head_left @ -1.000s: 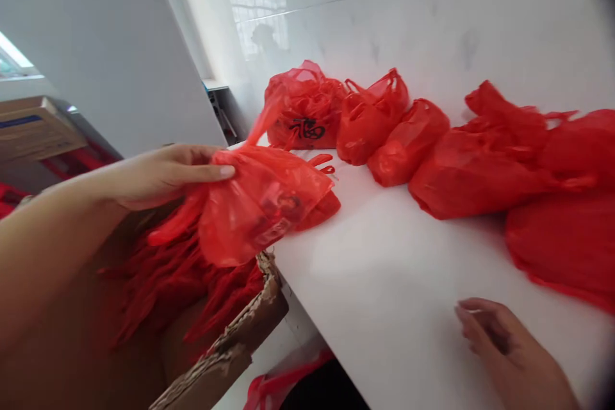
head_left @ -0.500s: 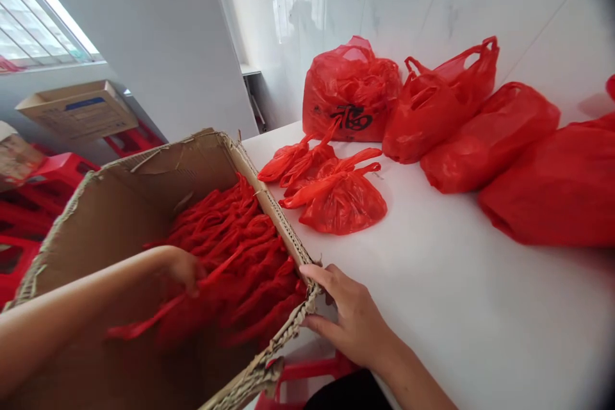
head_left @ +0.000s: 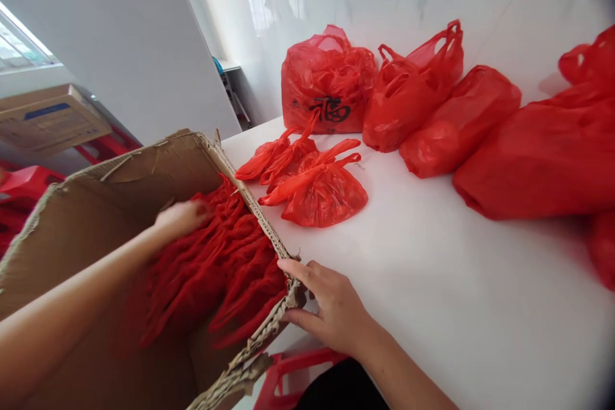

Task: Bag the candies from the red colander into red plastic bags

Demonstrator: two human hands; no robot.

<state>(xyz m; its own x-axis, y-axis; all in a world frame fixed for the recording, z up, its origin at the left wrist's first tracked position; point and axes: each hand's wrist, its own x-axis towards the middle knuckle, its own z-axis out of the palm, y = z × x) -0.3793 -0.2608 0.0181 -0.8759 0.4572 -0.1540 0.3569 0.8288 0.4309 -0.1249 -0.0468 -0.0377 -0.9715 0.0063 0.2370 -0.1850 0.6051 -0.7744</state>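
Observation:
Inside the open cardboard box [head_left: 144, 170], my left hand [head_left: 182, 218] is over the far part of a pile of knotted red plastic bags [head_left: 230, 256]. Its fingers are smeared by motion and partly lost among the red plastic, so whether they hold a bag does not show. My right hand [head_left: 334, 307] grips the box's torn near right corner, thumb and fingers on either side of the rim. Just beyond that rim, several small tied red bags [head_left: 327, 198] lie on the white table.
Along the tiled wall stand larger red bags, one with a black printed character [head_left: 329, 80], others [head_left: 538, 154] further right. A red plastic stool [head_left: 288, 371] is under the table edge. Another cardboard box [head_left: 52, 118] rests on red stools at the left.
My left hand has moved up and away across the pile; the bag it was pulling at now lies among the others. My right hand keeps its grip on the box. The view has shifted right.

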